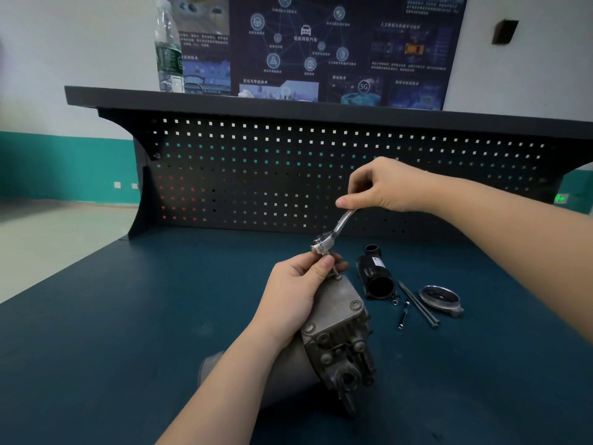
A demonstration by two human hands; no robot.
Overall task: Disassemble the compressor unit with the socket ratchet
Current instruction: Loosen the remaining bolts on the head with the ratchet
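The grey metal compressor unit lies on the dark blue table, its bolted head plate facing up. My left hand rests on the unit's far end and pinches the bit under the head of the socket ratchet, which stands on a bolt at the plate's far corner. My right hand grips the ratchet's handle end, raised above the table.
Removed parts lie to the right of the unit: a black cylindrical housing, two long bolts, a short socket bit and a round metal cover. A pegboard back panel rises behind. A water bottle stands on its shelf.
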